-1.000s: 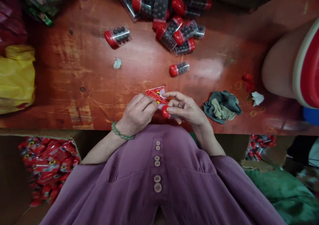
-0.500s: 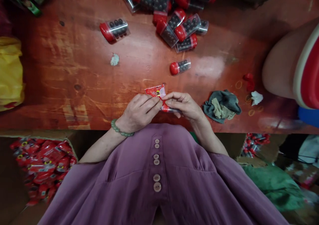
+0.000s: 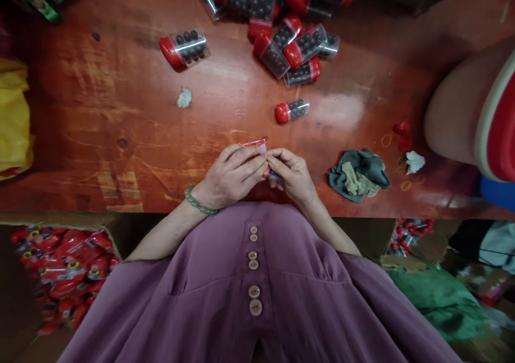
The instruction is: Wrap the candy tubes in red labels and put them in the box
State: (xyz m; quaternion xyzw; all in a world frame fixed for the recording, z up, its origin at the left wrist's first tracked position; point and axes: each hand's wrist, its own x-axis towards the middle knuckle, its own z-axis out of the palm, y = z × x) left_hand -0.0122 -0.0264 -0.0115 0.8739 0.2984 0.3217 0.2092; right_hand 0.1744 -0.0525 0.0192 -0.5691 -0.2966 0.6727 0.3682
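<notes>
My left hand (image 3: 231, 176), with a green bead bracelet at the wrist, is closed on a small red printed plastic packet (image 3: 261, 146). Only the packet's upper edge shows above the fingers. My right hand (image 3: 296, 178) grips a small clear tube (image 3: 276, 177) with a red end, mostly hidden by the fingers. The fingertips of both hands meet where the packet and tube come together; whether the tube is inside the packet I cannot tell. Just beyond the hands lies a red-capped clear tube of black balls (image 3: 293, 111).
More red-capped tubes (image 3: 308, 45) are heaped at the back, and one (image 3: 183, 49) lies apart. A grey cloth (image 3: 358, 174), rubber bands and a large tub (image 3: 454, 111) are on the right. Boxes with red packets (image 3: 72, 266) stand below the table edge.
My hands have drawn closer together, and my left fingers now cover more of the red packet. Less of the tube in my right hand shows.
</notes>
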